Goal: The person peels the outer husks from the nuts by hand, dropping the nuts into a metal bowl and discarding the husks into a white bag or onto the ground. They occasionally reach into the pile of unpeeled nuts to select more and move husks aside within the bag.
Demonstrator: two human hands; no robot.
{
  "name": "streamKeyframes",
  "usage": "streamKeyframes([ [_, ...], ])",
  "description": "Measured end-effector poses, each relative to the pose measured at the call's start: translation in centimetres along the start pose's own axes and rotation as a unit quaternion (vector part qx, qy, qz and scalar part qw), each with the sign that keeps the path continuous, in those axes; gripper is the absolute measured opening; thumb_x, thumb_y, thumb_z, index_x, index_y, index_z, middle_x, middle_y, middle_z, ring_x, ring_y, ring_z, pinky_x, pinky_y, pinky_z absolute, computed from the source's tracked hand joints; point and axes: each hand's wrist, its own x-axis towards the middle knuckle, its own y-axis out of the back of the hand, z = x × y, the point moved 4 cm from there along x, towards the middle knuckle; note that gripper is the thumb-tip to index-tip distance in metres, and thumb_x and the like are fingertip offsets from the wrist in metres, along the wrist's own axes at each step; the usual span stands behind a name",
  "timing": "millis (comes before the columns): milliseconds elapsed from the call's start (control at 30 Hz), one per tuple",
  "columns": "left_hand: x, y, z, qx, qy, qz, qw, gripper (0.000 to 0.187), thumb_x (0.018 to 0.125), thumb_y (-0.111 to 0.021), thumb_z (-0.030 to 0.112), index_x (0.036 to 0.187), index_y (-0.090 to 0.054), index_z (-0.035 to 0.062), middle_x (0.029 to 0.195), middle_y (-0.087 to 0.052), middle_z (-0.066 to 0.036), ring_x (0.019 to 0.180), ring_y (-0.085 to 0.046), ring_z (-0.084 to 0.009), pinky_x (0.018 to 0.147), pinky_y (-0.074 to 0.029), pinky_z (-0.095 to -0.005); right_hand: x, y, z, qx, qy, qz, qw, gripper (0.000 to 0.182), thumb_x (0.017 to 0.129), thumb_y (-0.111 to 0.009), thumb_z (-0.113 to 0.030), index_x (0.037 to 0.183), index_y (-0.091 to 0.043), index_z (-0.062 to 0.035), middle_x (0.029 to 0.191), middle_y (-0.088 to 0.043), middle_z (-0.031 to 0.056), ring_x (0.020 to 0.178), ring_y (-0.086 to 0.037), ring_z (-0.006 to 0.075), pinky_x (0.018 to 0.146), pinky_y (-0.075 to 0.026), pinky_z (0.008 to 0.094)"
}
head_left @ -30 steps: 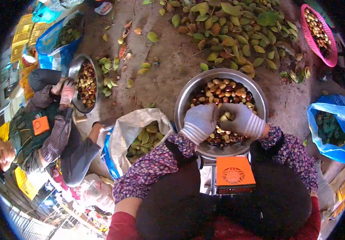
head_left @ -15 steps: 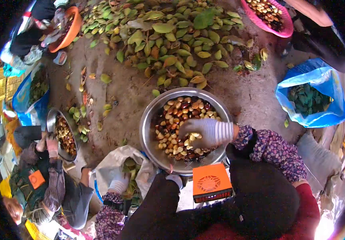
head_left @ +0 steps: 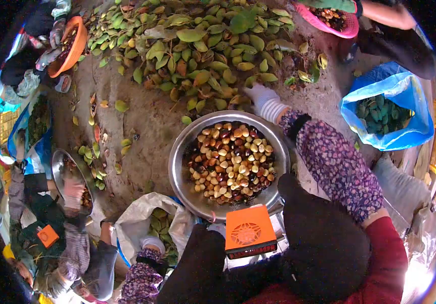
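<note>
My right hand (head_left: 263,97), in a pale glove with a striped cuff, reaches past the far rim of a round metal bowl (head_left: 176,178) to the near edge of a pile of green pods (head_left: 192,48); its fingers are blurred and partly lost among the pods. Brown and cream nuts (head_left: 233,162) lie in the bowl. At the mouth of a white sack (head_left: 136,215), left of the bowl, is my gloved left hand (head_left: 153,244). Its fingers are hidden, and green pods (head_left: 161,228) lie inside the sack beside it.
A blue bag (head_left: 420,124) with green contents stands at the right. A co-worker at the left has a metal bowl (head_left: 60,175); others are at an orange basket (head_left: 78,48) and a pink basket (head_left: 347,30). An orange box-like device (head_left: 251,228) is near my lap.
My right hand has left the nuts in the bowl and moved up to the pod pile. My left hand sits slightly lower at the sack. The whole view has shifted a little.
</note>
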Motion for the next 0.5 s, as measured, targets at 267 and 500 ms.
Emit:
streamKeyframes([
  [267, -17.4, 21.3, 3.0, -0.083, -0.165, 0.437, 0.88, 0.041, 0.077, -0.061, 0.036, 0.102, -0.059, 0.0027, 0.108, -0.056, -0.019, 0.108, -0.05, -0.036, 0.093, -0.036, -0.0518, -1.8, 0.8, 2.0, 0.25, 0.056, 0.186, 0.949, 0.04, 0.076, -0.061, -0.008, 0.114, -0.051, 0.0003, 0.111, -0.058, 0.0202, 0.1, -0.058, 0.0291, 0.086, -0.047, 0.0345],
  [500, -21.7, 32.3, 7.9, -0.447, -0.39, 0.578, 0.56, 0.052, 0.08, -0.061, 0.025, 0.123, -0.044, 0.0028, 0.118, -0.052, -0.021, 0.109, -0.05, -0.0337, 0.092, -0.04, -0.0411, -10.4, 7.4, -5.9, 0.367, 0.219, 0.127, 0.895, 0.03, 0.074, -0.069, -0.008, 0.101, -0.059, -0.0009, 0.099, -0.063, 0.0131, 0.093, -0.06, 0.02, 0.084, -0.047, 0.0331],
])
